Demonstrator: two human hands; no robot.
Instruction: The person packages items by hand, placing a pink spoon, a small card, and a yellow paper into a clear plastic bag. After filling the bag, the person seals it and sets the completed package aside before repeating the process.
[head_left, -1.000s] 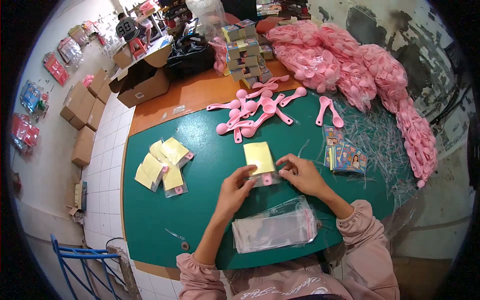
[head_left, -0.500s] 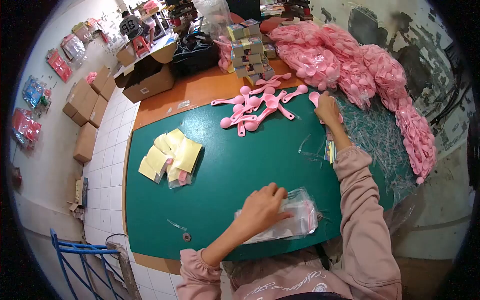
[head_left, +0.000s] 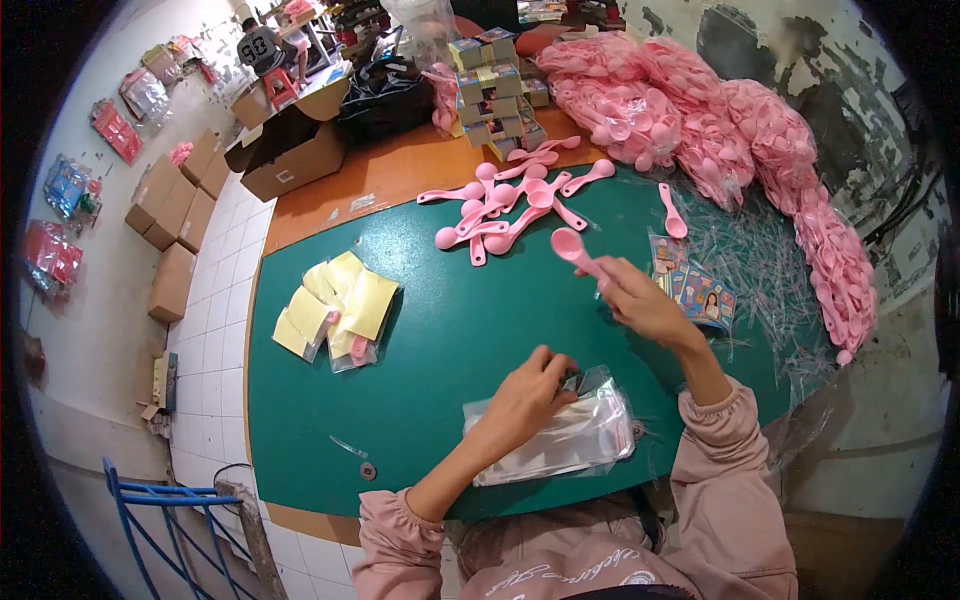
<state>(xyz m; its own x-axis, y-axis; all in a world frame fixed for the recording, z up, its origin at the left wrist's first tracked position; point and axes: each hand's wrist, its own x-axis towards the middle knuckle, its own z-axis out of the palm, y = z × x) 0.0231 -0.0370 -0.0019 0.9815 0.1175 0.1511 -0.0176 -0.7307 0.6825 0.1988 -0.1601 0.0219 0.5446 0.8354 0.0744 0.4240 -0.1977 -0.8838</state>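
Observation:
My right hand (head_left: pixel 648 305) is closed on the handle of a pink measuring spoon (head_left: pixel 568 245), raised over the table with its bowl pointing up and left. My left hand (head_left: pixel 527 395) is over a stack of clear plastic bags (head_left: pixel 560 445) near the front edge, fingers pinching the upper edge of a bag. Right of the raised spoon lie printed cards (head_left: pixel 705 295), partly hidden by my right hand. One more pink spoon (head_left: pixel 672 212) lies above the cards. A loose pile of pink spoons (head_left: pixel 500 208) is at the table's far middle.
Bags with yellow cards (head_left: pixel 345 300) lie at left on the green table mat (head_left: pixel 430 330). Large sacks of pink spoons (head_left: pixel 690 110) line the right back. Clear plastic scraps (head_left: pixel 750 255) cover the right side. Card stacks (head_left: pixel 490 90) and an open cardboard box (head_left: pixel 290 160) stand behind.
My right hand has come back toward me from the far right, carrying a pink spoon. Another spoon and the printed cards are now uncovered. My left hand stays at the bags.

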